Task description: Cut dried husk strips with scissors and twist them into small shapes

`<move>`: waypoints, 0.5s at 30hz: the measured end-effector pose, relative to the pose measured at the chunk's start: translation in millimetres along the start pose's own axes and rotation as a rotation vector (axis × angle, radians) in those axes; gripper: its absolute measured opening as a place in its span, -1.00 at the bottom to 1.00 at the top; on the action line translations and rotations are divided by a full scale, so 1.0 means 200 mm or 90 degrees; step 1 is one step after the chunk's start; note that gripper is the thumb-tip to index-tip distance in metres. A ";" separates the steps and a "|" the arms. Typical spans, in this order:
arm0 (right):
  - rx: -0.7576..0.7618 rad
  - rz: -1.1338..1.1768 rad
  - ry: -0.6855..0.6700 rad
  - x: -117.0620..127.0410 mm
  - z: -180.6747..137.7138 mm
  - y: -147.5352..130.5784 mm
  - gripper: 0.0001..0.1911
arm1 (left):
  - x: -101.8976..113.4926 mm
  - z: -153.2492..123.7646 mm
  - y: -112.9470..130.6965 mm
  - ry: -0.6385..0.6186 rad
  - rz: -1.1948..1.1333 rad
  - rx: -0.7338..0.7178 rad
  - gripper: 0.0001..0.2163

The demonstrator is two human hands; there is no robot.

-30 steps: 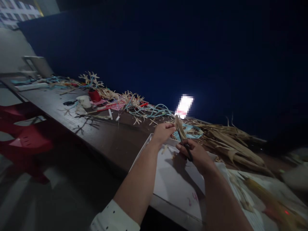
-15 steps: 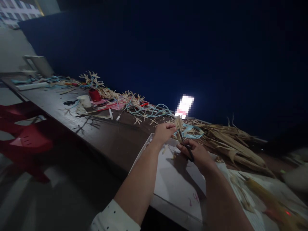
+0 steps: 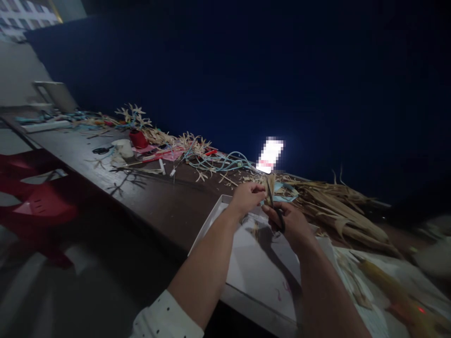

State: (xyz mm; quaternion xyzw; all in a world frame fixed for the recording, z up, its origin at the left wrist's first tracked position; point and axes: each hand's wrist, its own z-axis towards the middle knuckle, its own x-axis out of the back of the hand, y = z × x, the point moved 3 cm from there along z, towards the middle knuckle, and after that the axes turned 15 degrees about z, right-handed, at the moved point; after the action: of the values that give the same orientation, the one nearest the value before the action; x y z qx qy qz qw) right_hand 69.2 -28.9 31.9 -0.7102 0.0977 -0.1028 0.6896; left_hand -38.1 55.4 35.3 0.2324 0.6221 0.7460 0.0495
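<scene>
My left hand pinches a tan strip of dried husk and holds it upright above a shallow white tray. My right hand is closed round the dark handles of a pair of scissors, whose blades point up against the husk strip. Small husk scraps hang or fall just below my hands over the tray. Both forearms reach in from the bottom of the view.
A long dark wooden table carries a pile of dried husks to the right, blue cords, a red cup, a white cup and another pair of scissors. Red plastic chairs stand at left. A bright screen glows behind.
Both hands have shifted slightly right and lower. The scissors have moved up along the husk strip, the strip looks shorter, and scraps have appeared below my hands.
</scene>
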 end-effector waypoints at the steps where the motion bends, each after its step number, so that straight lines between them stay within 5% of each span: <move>1: 0.001 -0.001 0.005 0.00 0.00 0.00 -0.59 | 0.00 0.00 -0.01 0.001 -0.003 -0.008 -0.79; 5: 0.007 0.017 0.023 0.00 0.01 0.00 -0.60 | -0.01 0.02 -0.02 0.002 -0.006 -0.045 -0.79; 11: 0.068 0.171 0.271 0.12 0.03 0.01 -0.61 | 0.00 0.02 -0.04 0.050 0.028 -0.025 -0.80; 15: 0.071 0.229 0.299 0.15 0.04 0.01 -0.62 | 0.01 0.01 -0.03 0.062 0.058 -0.057 -0.82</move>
State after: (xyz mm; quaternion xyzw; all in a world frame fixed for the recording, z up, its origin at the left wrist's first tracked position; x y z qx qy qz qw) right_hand 99.9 -29.8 29.7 -0.5991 0.3730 -0.1454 0.6934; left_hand -39.5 59.7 30.8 0.2216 0.5782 0.7852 -0.0047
